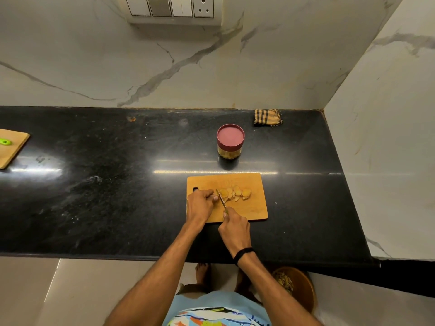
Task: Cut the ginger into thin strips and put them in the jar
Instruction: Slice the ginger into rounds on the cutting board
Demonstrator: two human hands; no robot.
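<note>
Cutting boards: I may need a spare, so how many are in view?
2. One board lies in front of the jar, ginger slices on it; the other board sits far left, partly cut off.

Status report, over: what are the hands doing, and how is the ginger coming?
Right hand grips knife, blade down on board. Left hand curled beside blade, its hold hidden. Ginger in slices, no strips yet. Jar lidded.

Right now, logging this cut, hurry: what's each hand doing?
Left hand: fingers curled beside the knife; whether they hold ginger cannot be told.
Right hand: closed around the knife.
</note>
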